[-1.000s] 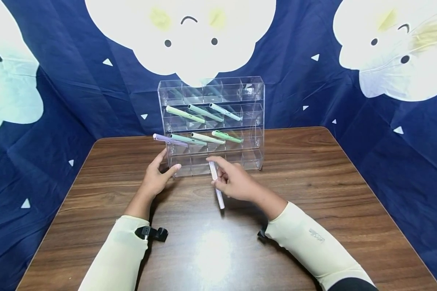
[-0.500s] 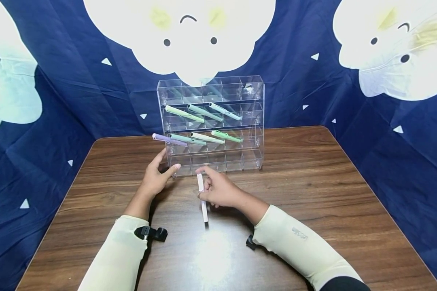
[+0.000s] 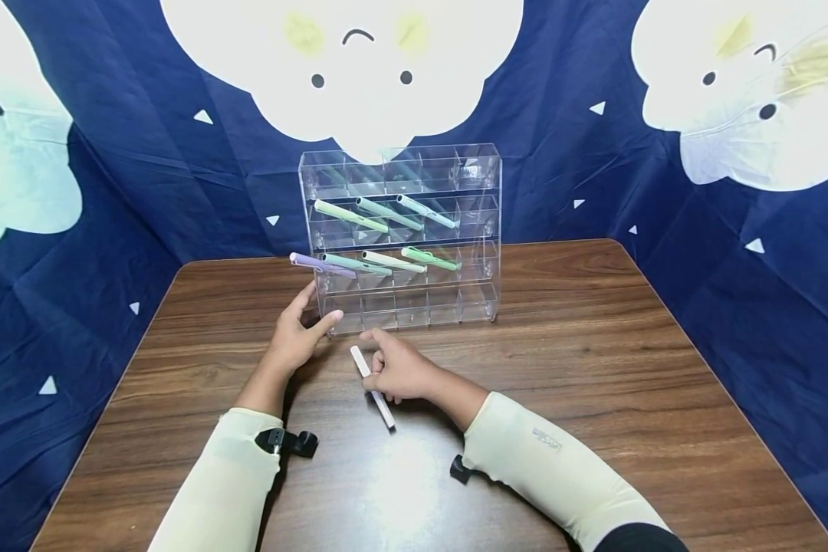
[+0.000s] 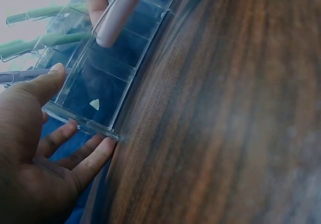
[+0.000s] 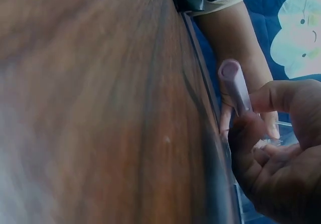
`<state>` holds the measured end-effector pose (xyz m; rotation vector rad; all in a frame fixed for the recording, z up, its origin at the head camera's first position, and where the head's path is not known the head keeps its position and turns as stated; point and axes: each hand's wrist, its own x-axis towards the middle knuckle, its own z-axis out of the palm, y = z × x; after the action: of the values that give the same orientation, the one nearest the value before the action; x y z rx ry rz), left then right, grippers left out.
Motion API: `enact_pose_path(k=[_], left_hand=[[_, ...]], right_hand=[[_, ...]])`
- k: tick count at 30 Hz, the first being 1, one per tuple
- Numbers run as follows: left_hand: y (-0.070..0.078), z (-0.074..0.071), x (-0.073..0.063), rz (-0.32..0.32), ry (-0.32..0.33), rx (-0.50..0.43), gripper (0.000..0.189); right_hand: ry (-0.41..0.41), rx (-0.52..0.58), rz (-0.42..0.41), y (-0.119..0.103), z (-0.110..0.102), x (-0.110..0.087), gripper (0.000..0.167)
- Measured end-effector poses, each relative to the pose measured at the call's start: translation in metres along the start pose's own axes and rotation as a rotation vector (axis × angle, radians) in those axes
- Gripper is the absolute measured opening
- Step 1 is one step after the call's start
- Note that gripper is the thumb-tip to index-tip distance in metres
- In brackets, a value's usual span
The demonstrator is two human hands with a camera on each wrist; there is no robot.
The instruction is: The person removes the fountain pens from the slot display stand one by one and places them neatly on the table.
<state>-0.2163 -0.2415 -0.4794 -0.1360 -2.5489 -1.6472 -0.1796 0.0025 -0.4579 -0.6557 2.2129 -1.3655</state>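
Observation:
My right hand pinches a pale pink pen with a clip, low over the table in front of the clear rack. In the right wrist view the pen's round end sticks out past the thumb and fingers. My left hand rests against the rack's lower left corner, thumb in front and the other fingers along the side. The left wrist view shows these fingers fairly straight and spread, fingertips right at the side panel's edge.
Several pens lie slanted in the rack's two middle tiers, among them a purple pen, a bright green pen and a light blue pen. The wooden table ends at a blue cloud-print curtain behind and beside it.
My right hand has moved left and toward me with the pink pen, away from the rack's bottom tier. The pen now slants with its far end to the left. My left hand stays put.

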Motion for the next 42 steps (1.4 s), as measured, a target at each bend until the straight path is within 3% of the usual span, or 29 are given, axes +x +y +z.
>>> enact_pose_path(k=[2, 5, 14, 26, 35, 42], left_hand=[[-0.001, 0.000, 0.000, -0.004, 0.001, -0.004, 0.082], [0.000, 0.000, 0.001, -0.005, 0.003, -0.003, 0.082], [-0.001, 0.000, 0.000, -0.013, 0.001, -0.004, 0.082], [-0.001, 0.000, 0.000, -0.015, -0.008, 0.018, 0.083], [-0.003, 0.000, 0.000, -0.011, -0.003, 0.027, 0.083], [-0.001, 0.000, 0.000, -0.041, -0.019, -0.018, 0.085]], right_hand=[[-0.013, -0.019, -0.004, 0.002, 0.002, 0.001, 0.080], [-0.023, -0.049, -0.010, 0.003, 0.005, 0.003, 0.076], [-0.005, -0.052, 0.075, 0.001, 0.016, 0.012, 0.071], [0.041, 0.115, 0.124, -0.003, 0.036, 0.023, 0.069], [0.028, 0.137, 0.119, 0.000, 0.036, 0.025, 0.068], [0.004, 0.197, 0.111, 0.004, 0.032, 0.027, 0.073]])
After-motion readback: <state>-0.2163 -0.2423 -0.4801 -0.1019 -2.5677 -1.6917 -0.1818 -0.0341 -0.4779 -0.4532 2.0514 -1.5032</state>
